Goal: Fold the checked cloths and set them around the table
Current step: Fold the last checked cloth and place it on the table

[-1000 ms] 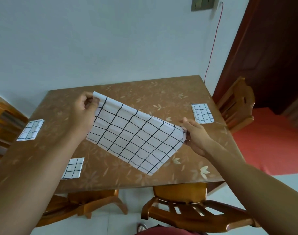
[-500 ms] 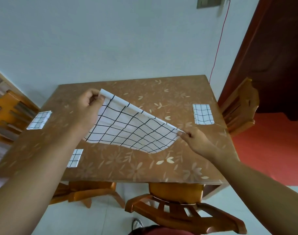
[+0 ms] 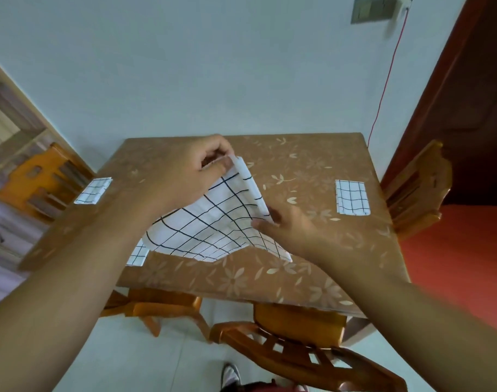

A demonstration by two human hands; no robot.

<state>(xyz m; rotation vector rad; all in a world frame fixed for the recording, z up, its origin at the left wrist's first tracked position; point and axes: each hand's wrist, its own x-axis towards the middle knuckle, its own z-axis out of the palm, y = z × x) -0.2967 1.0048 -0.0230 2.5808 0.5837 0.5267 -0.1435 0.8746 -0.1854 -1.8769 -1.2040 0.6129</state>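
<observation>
My left hand (image 3: 185, 168): thumb and fingers pinched on upper corner of checked cloth (image 3: 213, 224); my right hand (image 3: 286, 230): fingertips nipping lower end of same folded edge; cloth sags over table (image 3: 312, 165), near side; three folded cloths at table edges: left (image 3: 93, 190), right (image 3: 351, 197), near-left (image 3: 137, 254).
</observation>
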